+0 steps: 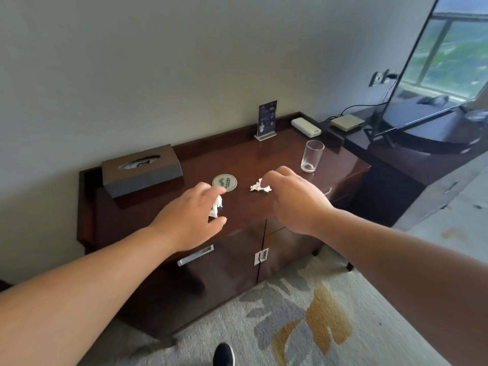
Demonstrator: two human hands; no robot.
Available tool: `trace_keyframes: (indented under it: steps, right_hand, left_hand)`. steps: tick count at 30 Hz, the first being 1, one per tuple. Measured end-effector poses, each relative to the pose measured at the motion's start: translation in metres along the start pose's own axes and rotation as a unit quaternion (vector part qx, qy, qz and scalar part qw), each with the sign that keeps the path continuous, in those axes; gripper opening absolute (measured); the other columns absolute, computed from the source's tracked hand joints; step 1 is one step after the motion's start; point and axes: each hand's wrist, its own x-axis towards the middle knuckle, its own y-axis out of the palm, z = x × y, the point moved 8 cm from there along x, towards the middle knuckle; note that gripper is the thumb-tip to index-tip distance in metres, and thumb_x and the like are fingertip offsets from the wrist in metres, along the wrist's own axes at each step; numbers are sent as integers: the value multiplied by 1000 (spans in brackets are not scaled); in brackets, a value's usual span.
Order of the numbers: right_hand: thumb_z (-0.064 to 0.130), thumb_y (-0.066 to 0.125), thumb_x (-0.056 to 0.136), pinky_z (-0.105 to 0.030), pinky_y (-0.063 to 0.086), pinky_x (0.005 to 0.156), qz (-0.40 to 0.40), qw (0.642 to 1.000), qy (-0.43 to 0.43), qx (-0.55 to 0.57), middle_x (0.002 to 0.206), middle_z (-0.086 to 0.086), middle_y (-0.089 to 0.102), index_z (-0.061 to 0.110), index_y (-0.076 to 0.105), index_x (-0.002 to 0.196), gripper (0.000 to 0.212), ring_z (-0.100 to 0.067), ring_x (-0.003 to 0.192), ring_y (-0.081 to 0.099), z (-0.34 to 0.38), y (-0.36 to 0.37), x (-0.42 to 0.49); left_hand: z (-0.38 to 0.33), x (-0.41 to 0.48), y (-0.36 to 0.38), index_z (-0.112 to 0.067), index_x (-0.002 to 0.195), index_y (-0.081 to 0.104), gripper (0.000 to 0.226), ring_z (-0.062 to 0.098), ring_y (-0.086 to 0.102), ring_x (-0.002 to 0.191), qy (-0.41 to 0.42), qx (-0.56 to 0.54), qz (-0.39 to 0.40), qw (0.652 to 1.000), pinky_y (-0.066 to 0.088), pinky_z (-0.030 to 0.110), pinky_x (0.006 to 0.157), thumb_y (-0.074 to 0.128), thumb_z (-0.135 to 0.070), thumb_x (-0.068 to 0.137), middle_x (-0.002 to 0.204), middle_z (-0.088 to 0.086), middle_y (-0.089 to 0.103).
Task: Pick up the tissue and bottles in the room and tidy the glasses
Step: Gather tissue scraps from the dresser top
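One tissue (pixel 217 206) under left hand (pixel 190 219) — other tissue (pixel 257 186) touching right hand (pixel 293 199)

Crumpled white tissue (pixel 260 186); second tissue (pixel 216 206); empty glass (pixel 311 157) upright.

The worktop (pixel 264 159) is dark wood, smooth and very glossy. The tissues (pixel 257 186) are thin white paper, crumpled. The glass (pixel 312 156) is clear and shiny. The box (pixel 142 171) looks matt brown. The handle (pixel 195 255) is brushed metal, and the carpet (pixel 303 313) is soft matt cloth.
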Motion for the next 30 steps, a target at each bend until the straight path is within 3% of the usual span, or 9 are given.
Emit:
trace_keyframes:
  steps: [7, 15, 19, 23, 26, 30]
  right_hand:
    - [1, 41, 84, -30, 42, 76, 58, 997, 42, 0, 120, 2, 46, 26, 51, 122, 46, -24, 104, 54, -42, 69, 104]
    - [2, 42, 85, -32, 45, 83, 109, 992, 66, 8, 120, 0, 47, 24, 51, 124, 46, -25, 109, 53, -82, 133, 158]
    - [3, 43, 86, -31, 44, 80, 131, 990, 59, 13, 115, 2, 46, 25, 51, 123, 44, -24, 110, 50, -95, 156, 173]
    - [5, 45, 88, -35, 47, 83, 156, 986, 53, 13, 117, 2, 46, 25, 49, 124, 42, -22, 115, 46, -100, 172, 183]
    - [6, 46, 88, -35, 47, 84, 160, 986, 51, 10, 115, 2, 46, 25, 49, 124, 40, -23, 113, 46, -104, 178, 189]
    - [10, 48, 87, -37, 45, 86, 147, 987, 68, -22, 113, -2, 46, 22, 50, 122, 38, -25, 107, 42, -115, 178, 197]
  left_hand:
    - [76, 95, 79, -28, 130, 37, 50, 23, 50, 113, -3, 11, 105, 994, 49, 42, 85, 57, -37, 85, 128, -3, 41]
    - [114, 151, 145, -28, 137, 31, 61, 25, 48, 116, -6, 20, 197, 980, 48, 43, 88, 58, -41, 84, 139, -2, 32]
    - [121, 152, 172, -30, 134, 31, 63, 28, 52, 111, -21, 22, 244, 969, 48, 42, 85, 61, -43, 80, 139, -1, 25]
    - [126, 151, 186, -22, 121, 42, 41, 26, 52, 100, -32, 8, 253, 967, 49, 42, 79, 58, -25, 83, 128, -1, 31]
    - [123, 158, 186, -15, 101, 45, 16, 26, 51, 77, -25, -14, 248, 968, 48, 45, 71, 46, -9, 87, 106, 2, 40]
    - [120, 173, 178, -16, 88, 47, 11, 23, 48, 67, -34, -65, 233, 970, 42, 39, 64, 38, -10, 91, 93, 1, 45]
